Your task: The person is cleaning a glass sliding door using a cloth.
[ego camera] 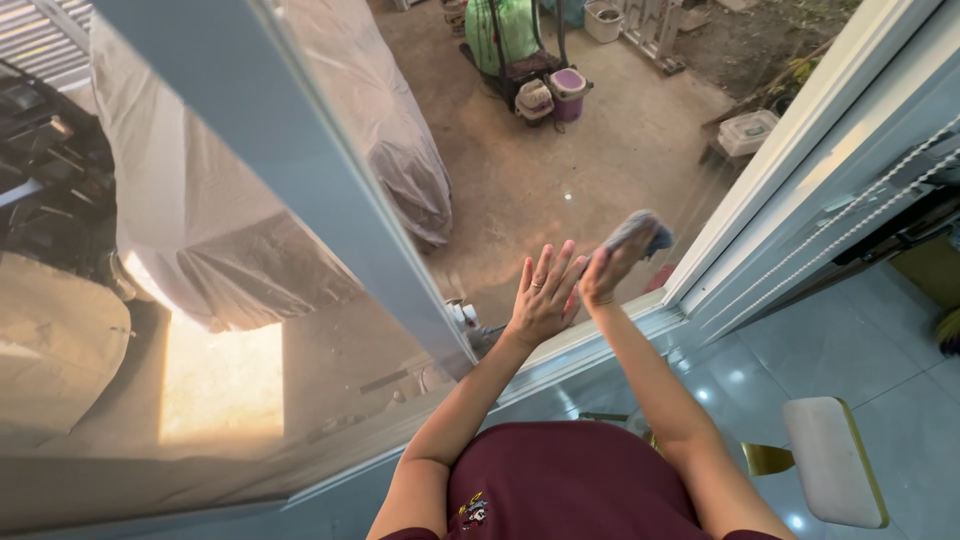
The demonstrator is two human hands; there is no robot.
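The right hand (pixel 603 272) presses a small cloth (pixel 640 232) against the window glass (pixel 560 170), the cloth lying at about 1 o'clock from the palm, under and beyond the fingertips. The grip there is closed lightly over the cloth, the fingers flat on it. The cloth is grey-blue, soft and bunched, with a rumpled upper edge. The left hand (pixel 543 297) lies just beside it at 8 o'clock, flat on the glass, fingers spread wide and holding nothing. A pale window frame (pixel 300 170) runs diagonally at 10 o'clock. A white stool (pixel 832 458) stands on the tiled floor (pixel 860 340) at 4 o'clock.
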